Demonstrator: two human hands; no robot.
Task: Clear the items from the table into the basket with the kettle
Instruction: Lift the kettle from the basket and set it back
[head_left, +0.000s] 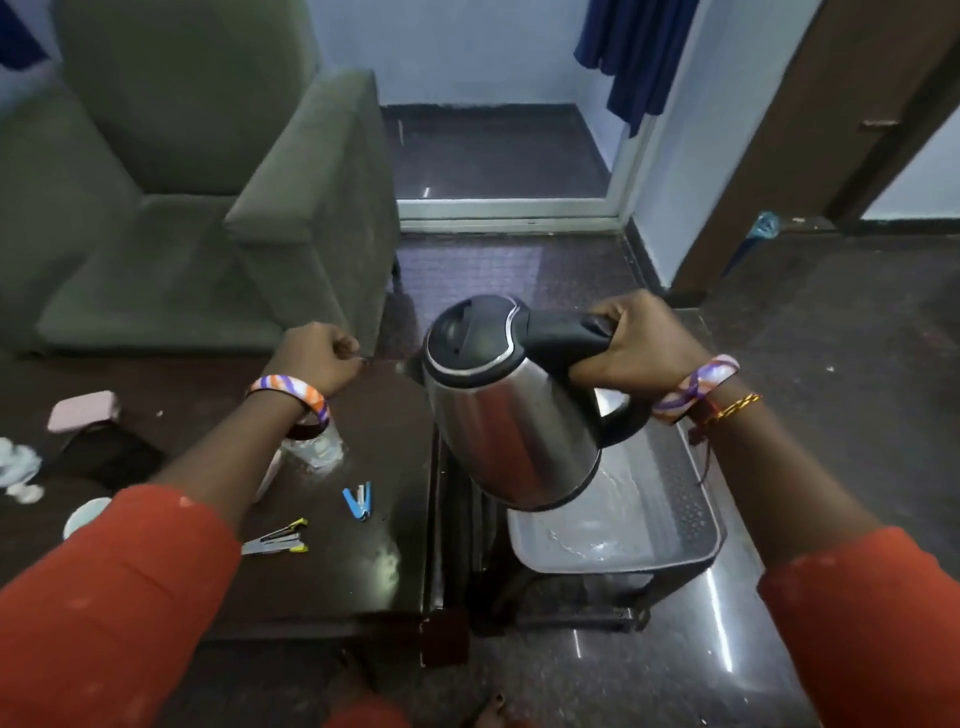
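A steel kettle (511, 421) with a black lid hangs in the air above the grey plastic basket (691, 525), tilted. My right hand (636, 343) grips its black handle. My left hand (317, 356) hovers over the dark table (374, 571) with fingers curled and nothing visible in them. On the table lie a blue clip (358, 500), a stapler with yellow ends (275, 540), a clear bottle (317, 447) under my left wrist, a pink case (83, 410), a dark pouch (111, 457) and a white cup (85, 514).
A green armchair (208, 208) stands behind the table. Crumpled white paper (18, 467) lies at the table's left edge. The basket rests on a low dark stand (571, 608) to the right of the table, on a glossy dark floor (857, 338).
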